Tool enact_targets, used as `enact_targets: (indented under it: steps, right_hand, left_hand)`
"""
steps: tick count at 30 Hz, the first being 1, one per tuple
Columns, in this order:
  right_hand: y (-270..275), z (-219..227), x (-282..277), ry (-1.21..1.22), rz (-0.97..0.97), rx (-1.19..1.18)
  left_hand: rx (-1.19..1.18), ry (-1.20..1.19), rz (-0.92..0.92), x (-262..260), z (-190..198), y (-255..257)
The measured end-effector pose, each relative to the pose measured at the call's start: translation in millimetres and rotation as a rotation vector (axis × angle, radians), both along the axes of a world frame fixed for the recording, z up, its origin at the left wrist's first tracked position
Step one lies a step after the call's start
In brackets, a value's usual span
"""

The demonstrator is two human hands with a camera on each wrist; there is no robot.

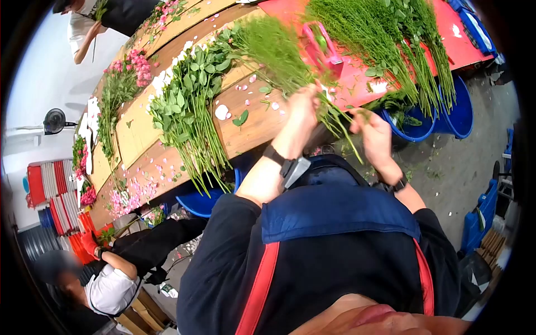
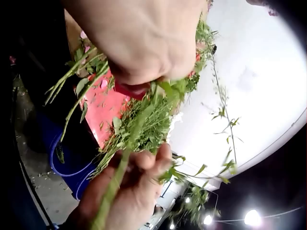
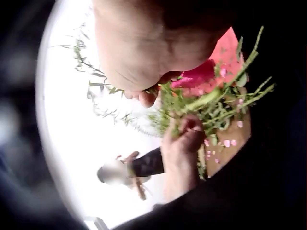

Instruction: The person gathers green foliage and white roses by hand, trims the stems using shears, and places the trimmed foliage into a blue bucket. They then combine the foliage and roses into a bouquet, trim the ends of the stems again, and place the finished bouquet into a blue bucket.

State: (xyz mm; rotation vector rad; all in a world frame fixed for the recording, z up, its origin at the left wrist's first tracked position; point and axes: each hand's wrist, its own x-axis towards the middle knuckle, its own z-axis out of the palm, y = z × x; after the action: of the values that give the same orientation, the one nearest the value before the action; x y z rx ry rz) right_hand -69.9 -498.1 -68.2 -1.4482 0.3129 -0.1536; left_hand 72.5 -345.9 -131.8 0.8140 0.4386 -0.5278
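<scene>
My left hand (image 1: 303, 107) grips a bunch of green stems (image 1: 336, 118) above the table's front edge. Feathery greenery (image 1: 267, 47), blurred, fans out beyond that hand, and the cut ends point back toward my body. To the right of it, my right hand (image 1: 373, 137) has its fingers curled, pinching a thin leafy sprig (image 2: 196, 173) close beside the stems. In the left wrist view a thick stem (image 2: 125, 165) runs from the left hand past the right hand (image 2: 136, 184). The right wrist view shows the left hand (image 3: 181, 141) curled round the stems.
White roses (image 1: 187, 95) and pink roses (image 1: 134, 67) lie left on the wooden table (image 1: 245, 125). A pink tool (image 1: 329, 58) sits on the red sheet (image 1: 357, 84), with green bunches (image 1: 368, 39) beyond. Blue buckets (image 1: 459, 114) stand below. Another person (image 1: 111, 285) is at lower left.
</scene>
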Motion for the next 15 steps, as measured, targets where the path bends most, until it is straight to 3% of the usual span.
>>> enact_targets:
  steps: [3,5,7,11,13,15]
  right_hand:
    - [-43.2,42.6,-46.9,0.037,0.017,-0.064]
    - [-110.8,10.4,-70.0,0.103,-0.072,-0.146]
    - [-160.5,-13.1,-91.6,0.530,-0.107,-0.884]
    - [-135.8,-15.3,-52.6,0.230,-0.051,-1.031]
    - [-82.5,-5.4,-6.4,0.344,0.098,-0.259]
    - [-32.4,-11.0,30.3,0.488,0.188,0.130]
  left_hand:
    - [0.030,-0.123,0.153,46.4,-13.9,35.1]
    - [0.078,-0.132,0.074,40.3,24.7,35.8]
    - [0.078,-0.195,-0.027,25.1,41.4,20.5]
    - [-0.016,-0.209,-0.220,-11.9,35.0,-10.7]
    - [-0.027,-0.211,-0.271,-25.6,21.9,-21.3]
    - [0.075,-0.184,-0.262,-37.7,31.7,-25.0]
